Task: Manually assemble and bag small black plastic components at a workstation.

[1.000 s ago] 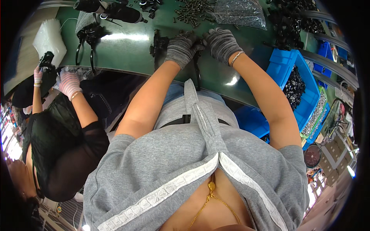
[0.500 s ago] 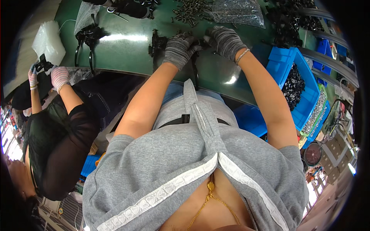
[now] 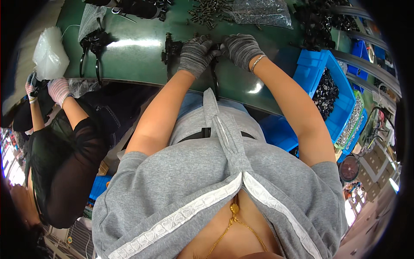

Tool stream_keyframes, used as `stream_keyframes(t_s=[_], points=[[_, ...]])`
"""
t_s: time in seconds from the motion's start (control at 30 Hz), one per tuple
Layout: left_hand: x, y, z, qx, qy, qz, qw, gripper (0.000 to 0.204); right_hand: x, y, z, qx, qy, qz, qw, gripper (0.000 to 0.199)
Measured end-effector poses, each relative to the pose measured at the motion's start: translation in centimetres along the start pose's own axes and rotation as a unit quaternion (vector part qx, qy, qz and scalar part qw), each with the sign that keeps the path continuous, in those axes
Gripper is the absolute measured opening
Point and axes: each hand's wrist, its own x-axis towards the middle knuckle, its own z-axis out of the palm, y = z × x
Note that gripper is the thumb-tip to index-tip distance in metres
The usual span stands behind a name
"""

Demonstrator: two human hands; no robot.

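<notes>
My left hand (image 3: pixel 195 57), in a grey striped knit glove, is closed round the body of a black brake lever (image 3: pixel 214 80), whose long blade hangs down toward the table's front edge. My right hand (image 3: pixel 242 51), gloved alike, has its fingers curled together against the right end of that lever's body. Whatever its fingertips pinch is hidden. Just left of my left hand lies another black brake lever (image 3: pixel 170 49), partly covered by the glove. Beyond both hands is a loose pile of dark screws (image 3: pixel 209 12).
A clear plastic bag (image 3: pixel 263 14) lies behind the screws. Blue bins (image 3: pixel 308 73) with small black parts stand at the right, below metal rails (image 3: pixel 362 64). Further left are more black levers (image 3: pixel 95 41) and white bubble wrap (image 3: pixel 51 52). A co-worker's gloved hands (image 3: pixel 58 90) work there.
My right hand has moved left and closed in on the brake lever's end beside my left hand. My left hand keeps its hold. The co-worker's hands have lowered their black part.
</notes>
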Motion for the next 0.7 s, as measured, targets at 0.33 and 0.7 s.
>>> stream_keyframes(t_s=[0.33,0.7], points=[[-0.1,-0.3,0.7,0.029,0.044,0.042,0.998,0.046,-0.7,0.6,2.0,0.073,0.054,0.066,0.994,0.031],[0.0,-0.7,0.3,-0.015,0.021,0.055,0.998,0.052,-0.9,0.0,0.9,0.068,0.037,0.058,0.995,0.032]])
